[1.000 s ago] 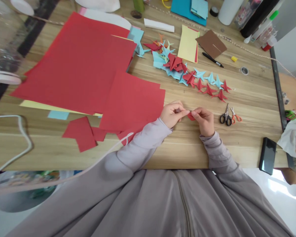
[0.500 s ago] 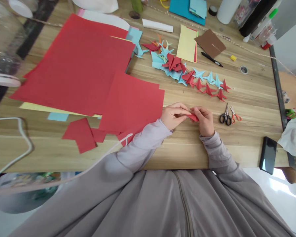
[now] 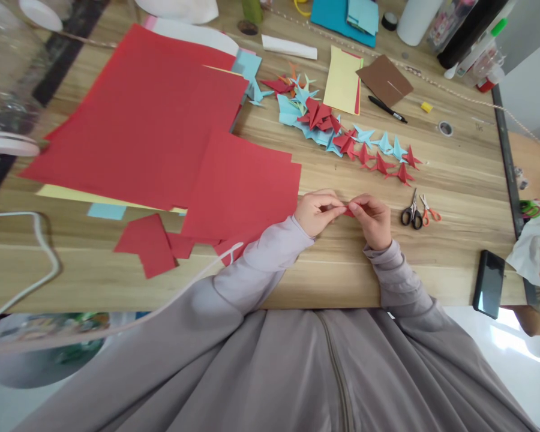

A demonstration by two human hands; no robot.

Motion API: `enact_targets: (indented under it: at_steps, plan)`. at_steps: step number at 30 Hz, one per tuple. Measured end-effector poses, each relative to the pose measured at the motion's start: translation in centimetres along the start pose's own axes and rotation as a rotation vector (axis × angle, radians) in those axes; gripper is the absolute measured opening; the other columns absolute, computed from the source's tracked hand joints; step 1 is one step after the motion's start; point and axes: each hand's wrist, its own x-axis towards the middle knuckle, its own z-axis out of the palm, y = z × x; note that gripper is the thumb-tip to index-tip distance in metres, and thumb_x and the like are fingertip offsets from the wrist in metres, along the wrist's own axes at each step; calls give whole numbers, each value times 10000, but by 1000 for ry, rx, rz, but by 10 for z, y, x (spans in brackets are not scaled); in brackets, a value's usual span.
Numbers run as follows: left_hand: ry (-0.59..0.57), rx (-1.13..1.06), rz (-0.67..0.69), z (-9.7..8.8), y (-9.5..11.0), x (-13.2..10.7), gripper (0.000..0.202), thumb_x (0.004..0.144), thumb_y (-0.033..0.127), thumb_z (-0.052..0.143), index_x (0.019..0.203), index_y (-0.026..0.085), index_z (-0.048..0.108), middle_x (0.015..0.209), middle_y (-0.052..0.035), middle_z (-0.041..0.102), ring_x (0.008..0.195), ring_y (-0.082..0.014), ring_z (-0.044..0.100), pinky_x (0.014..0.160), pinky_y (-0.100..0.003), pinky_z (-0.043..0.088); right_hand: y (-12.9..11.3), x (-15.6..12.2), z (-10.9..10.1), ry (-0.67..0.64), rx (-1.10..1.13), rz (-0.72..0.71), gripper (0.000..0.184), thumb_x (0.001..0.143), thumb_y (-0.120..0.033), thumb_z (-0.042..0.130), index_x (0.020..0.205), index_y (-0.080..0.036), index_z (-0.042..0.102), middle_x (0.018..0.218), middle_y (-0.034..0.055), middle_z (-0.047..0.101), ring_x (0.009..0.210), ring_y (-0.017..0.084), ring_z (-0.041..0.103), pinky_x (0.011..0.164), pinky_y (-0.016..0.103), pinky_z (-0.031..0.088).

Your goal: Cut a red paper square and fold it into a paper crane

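Between my two hands is a small folded piece of red paper (image 3: 348, 210), mostly covered by fingers. My left hand (image 3: 319, 211) pinches its left side between thumb and fingertips. From the other side my right hand (image 3: 372, 219) grips it, thumb on top. Both hands are just above the table, right of a large red paper sheet (image 3: 247, 180). Beyond them lies a row of folded red paper cranes (image 3: 382, 164) and light blue paper cranes (image 3: 384, 143). Black-handled scissors (image 3: 412, 211) and orange-handled scissors (image 3: 428, 211) rest to the right of my right hand.
Large red sheets (image 3: 144, 120) cover the table's left part, with red paper scraps (image 3: 150, 243) in front. At the back are yellow paper (image 3: 342, 81), brown paper (image 3: 384, 80) and a black pen (image 3: 387, 109). A phone (image 3: 489, 283) sits at the right front edge. A white cable (image 3: 45, 246) runs at left.
My fingertips have drawn closer together on the red paper, and less of it shows now. The left fingers have lowered and closed in a pinch.
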Motion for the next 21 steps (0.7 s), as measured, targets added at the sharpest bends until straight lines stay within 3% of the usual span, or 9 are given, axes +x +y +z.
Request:
enact_targets:
  at_steps: [3,14,17,21]
  plan:
    - [-36,-14,-30,1,1,-1,207,738,297,684,594,155,641,558,26,522,405,-52,486,413,-198,366,1,0,-1,7,1,7,246,739,-420,680,639,-204,621,630,-9,591,609,119,526,595,271,443]
    - [83,-51,-13,1,1,1,195,705,260,710,573,144,626,570,22,536,396,-57,500,396,-202,371,6,2,-1,131,55,49,229,751,-414,673,670,-200,664,654,-3,658,612,124,566,625,272,464]
    - [152,62,65,1,-2,0,179,730,247,692,589,153,635,560,24,530,404,-55,480,407,-203,361,10,4,-2,188,18,74,269,782,-460,621,753,-197,669,736,12,676,654,122,573,616,259,466]
    - [286,367,297,-2,-10,-3,115,765,245,661,668,185,677,608,-5,581,522,-84,511,485,-215,382,13,4,0,258,70,96,314,772,-499,613,872,-201,626,893,27,672,741,120,598,590,231,473]
